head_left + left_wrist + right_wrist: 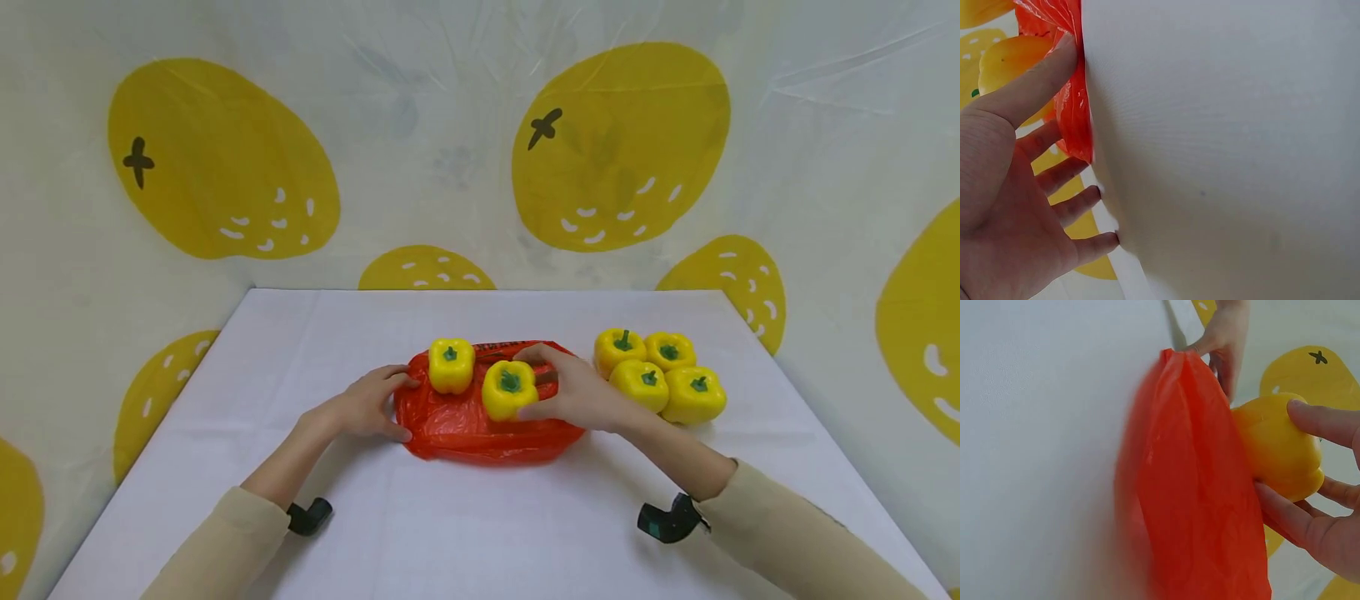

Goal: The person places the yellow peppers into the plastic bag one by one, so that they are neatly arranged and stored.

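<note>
A red plastic bag (480, 443) lies spread flat on the table, its near edge puffed up. One yellow bell pepper (451, 375) with a green stem rests on the bag's left half. My right hand (581, 393) holds a second yellow bell pepper (498, 401) over the bag, thumb and fingers on opposite sides; the right wrist view shows this pepper (1279, 450) close to the bag's rim. At the bag's left end is my left hand (367, 407), its thumb touching the red plastic and its fingers spread, as the left wrist view shows.
Several more yellow bell peppers (647, 385) stand grouped on the table just right of the bag, near my right forearm. A white cloth (480, 533) covers the table. Behind it hangs a pale curtain (427, 125) with large yellow fruit prints.
</note>
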A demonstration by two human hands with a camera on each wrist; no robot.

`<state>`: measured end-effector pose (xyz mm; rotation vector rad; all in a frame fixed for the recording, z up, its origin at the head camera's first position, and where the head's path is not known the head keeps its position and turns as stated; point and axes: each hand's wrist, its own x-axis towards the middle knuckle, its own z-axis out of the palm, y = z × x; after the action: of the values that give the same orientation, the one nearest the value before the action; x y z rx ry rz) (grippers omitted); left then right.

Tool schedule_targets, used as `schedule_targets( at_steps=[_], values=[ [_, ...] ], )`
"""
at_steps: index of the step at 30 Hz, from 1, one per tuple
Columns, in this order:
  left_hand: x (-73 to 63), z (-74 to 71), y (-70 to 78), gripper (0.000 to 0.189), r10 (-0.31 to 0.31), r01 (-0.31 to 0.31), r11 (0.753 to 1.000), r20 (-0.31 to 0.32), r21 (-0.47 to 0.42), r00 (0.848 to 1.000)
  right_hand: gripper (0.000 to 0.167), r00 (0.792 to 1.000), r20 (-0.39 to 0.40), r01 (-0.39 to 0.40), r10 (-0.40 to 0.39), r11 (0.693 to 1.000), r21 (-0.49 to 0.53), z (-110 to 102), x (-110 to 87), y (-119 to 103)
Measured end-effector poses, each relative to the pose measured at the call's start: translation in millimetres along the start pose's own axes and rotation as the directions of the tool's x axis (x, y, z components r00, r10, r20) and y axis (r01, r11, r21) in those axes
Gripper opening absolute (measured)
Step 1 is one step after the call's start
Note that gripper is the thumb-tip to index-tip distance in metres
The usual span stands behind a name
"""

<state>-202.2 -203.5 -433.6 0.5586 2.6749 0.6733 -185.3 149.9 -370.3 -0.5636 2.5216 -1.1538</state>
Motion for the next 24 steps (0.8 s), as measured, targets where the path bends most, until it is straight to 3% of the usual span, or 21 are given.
schedule_targets(
  at_steps=[6, 15, 24],
  values=[
    [-0.5, -0.3, 1.1, 0.074, -0.007, 0.007, 1.0, -0.004, -0.003, 1.0, 0.077, 1.0, 0.004, 0.012, -0.012, 0.999, 0.034, 13, 3.7, -4],
    [-0.8, 0.1, 1.0, 0.073, 0.022, -0.022, 1.0, -0.005, 0.007, 1.0, 0.069, 0.999, 0.004, 0.049, -0.049, 0.998, 0.046, 30, 9.9, -9],
    [-0.6, 0.1, 1.2, 0.073, 0.01, -0.01, 1.0, -0.009, 0.01, 1.0, 0.068, 0.997, 0.036, 0.066, -0.068, 0.996, 0.067, 48, 16.7, -12]
  ],
)
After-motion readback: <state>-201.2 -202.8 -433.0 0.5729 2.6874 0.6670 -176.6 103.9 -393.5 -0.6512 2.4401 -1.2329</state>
